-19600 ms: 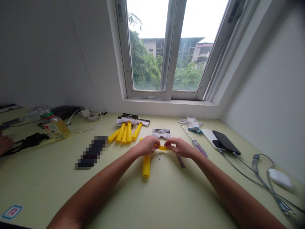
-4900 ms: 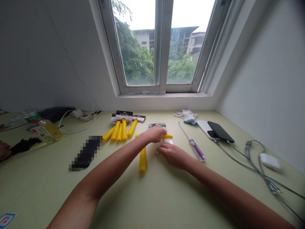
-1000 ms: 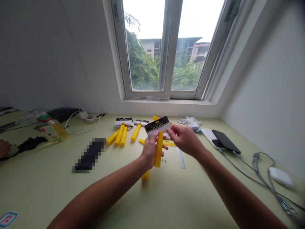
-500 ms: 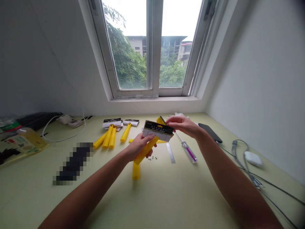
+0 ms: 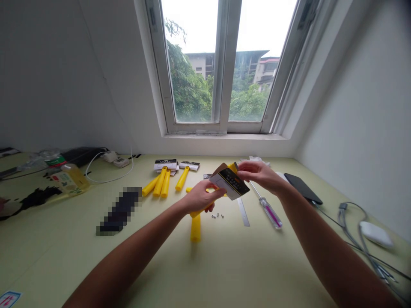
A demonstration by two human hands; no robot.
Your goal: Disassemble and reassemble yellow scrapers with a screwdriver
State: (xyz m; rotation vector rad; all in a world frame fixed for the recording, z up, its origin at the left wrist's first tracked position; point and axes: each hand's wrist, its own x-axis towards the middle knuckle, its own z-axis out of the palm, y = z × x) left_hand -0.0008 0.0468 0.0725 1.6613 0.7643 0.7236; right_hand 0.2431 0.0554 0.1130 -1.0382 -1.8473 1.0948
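My left hand is closed around a yellow-handled scraper and presses its thumb on the black and white card sleeve at the scraper's head. At the upper right of the sleeve, my right hand pinches the scraper's yellow head. Another yellow handle lies on the table below my left hand. Small screws and nuts are just right of it, beside a flat metal blade. A clear screwdriver with a purple core rests under my right forearm's left side.
Several carded yellow scrapers lie at the back left, near a pixelated dark object. A bottle of yellow liquid is farther left. On the right are a black phone, cables and a white case.
The view has turned left, so the scene sits farther right. The card sleeve has tilted, its right end now lower, and the held handle is more hidden behind my left hand.
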